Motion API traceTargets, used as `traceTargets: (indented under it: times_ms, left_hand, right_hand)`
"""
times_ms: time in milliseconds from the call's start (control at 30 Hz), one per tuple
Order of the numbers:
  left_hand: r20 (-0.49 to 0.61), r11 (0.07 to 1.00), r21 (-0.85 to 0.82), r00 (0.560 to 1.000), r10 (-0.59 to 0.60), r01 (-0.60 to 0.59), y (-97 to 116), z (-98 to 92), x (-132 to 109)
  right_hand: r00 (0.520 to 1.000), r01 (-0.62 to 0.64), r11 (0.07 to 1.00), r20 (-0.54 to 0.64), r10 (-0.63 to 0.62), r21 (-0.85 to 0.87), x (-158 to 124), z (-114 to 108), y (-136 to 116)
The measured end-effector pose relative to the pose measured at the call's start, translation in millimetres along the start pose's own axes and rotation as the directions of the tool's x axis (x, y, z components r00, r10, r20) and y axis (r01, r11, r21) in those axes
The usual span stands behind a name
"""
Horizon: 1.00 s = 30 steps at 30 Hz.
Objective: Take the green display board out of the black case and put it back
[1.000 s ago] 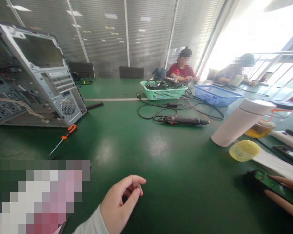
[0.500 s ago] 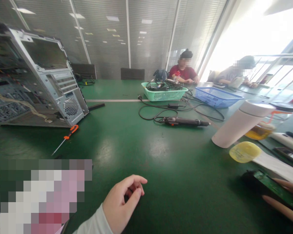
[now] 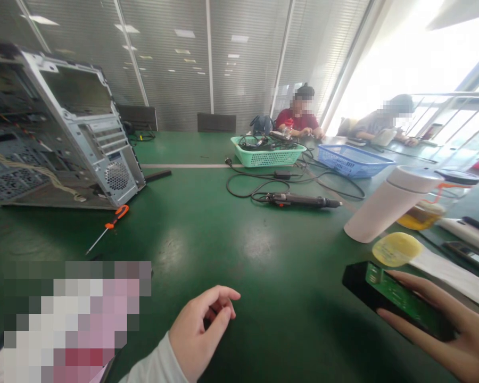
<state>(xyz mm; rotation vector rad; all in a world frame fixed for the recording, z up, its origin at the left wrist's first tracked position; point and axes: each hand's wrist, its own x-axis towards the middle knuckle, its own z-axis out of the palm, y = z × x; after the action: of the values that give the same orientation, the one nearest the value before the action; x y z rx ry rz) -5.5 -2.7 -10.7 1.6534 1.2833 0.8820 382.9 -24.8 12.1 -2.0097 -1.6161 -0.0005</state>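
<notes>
My right hand (image 3: 459,324) grips an oblong black case with an exposed green circuit board (image 3: 403,298), its fingers and thumb along the two long sides. The board faces up, and the case is held tilted over the table at the right. My left hand (image 3: 203,330) rests on the green table (image 3: 271,319) at the bottom centre, loosely curled, with the index finger stretched out and nothing visible in it. A screwdriver (image 3: 109,226) with an orange and black handle lies beside an opened computer case (image 3: 104,149) at the left.
A corded electric screwdriver (image 3: 303,200) lies ahead. Behind it stand a green basket of cables (image 3: 271,157) and a blue basket (image 3: 353,167). A white tumbler (image 3: 393,205), a glass cup (image 3: 423,213) and a yellow lid-like piece (image 3: 397,249) are at right. Two people sit farther back.
My right hand has come in from the right edge toward the middle, carrying the black case with the circuit board. My left hand has stayed in place.
</notes>
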Motion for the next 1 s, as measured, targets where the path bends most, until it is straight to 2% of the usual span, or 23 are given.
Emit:
traceTargets:
  times_ms: [67, 133, 200, 267, 367, 467, 567, 700, 833, 1000]
  left_hand:
    - [-0.001, 1.0, -0.011, 1.0, -0.007, 0.006, 1, -0.2, 0]
    - [-0.001, 1.0, -0.018, 1.0, -0.011, 0.011, 1, -0.4, -1]
    - [-0.002, 1.0, -0.022, 1.0, -0.012, 0.012, 1, -0.3, -2]
    - [-0.001, 0.999, -0.034, 1.0, -0.012, 0.012, 1, 0.0, -2]
    - [-0.009, 0.994, -0.102, 1.0, -0.028, 0.027, 1, 0.1, -2]
    - [-0.014, 0.975, -0.22, 0.999, -0.043, 0.039, 2, -0.8, -1]
    - [-0.005, 0.958, -0.281, 0.998, -0.059, 0.055, 2, -2.1, -1]
    - [-0.013, 0.963, -0.258, 0.997, -0.083, 0.077, 6, -2.4, -3]
    - [-0.007, 0.974, -0.21, 0.997, -0.082, 0.079, 12, -1.3, -5]
    - [-0.023, 0.972, -0.215, 0.995, -0.1, 0.092, 13, -0.7, -5]
  right_hand:
    - [0.988, 0.072, 0.995, 0.135, -0.081, 0.071, 4, -1, -13]
    - [0.954, 0.184, 0.975, 0.216, -0.208, 0.128, 6, -2, -29]
    - [0.921, 0.303, 0.936, 0.199, -0.336, 0.177, 6, 1, -48]
    - [0.904, 0.371, 0.898, 0.13, -0.408, 0.237, 3, 6, -69]
    - [0.874, 0.397, 0.84, 0.126, -0.468, 0.369, -4, 16, -104]
    - [0.836, 0.371, 0.789, 0.195, -0.514, 0.491, -10, 24, -139]
    - [0.791, 0.352, 0.766, 0.266, -0.551, 0.538, -16, 33, -165]
    - [0.756, 0.373, 0.744, 0.284, -0.59, 0.554, -27, 55, -175]
    - [0.771, 0.347, 0.727, 0.261, -0.581, 0.592, -36, 72, -170]
    - [0.802, 0.24, 0.706, 0.274, -0.531, 0.667, -38, 74, -167]
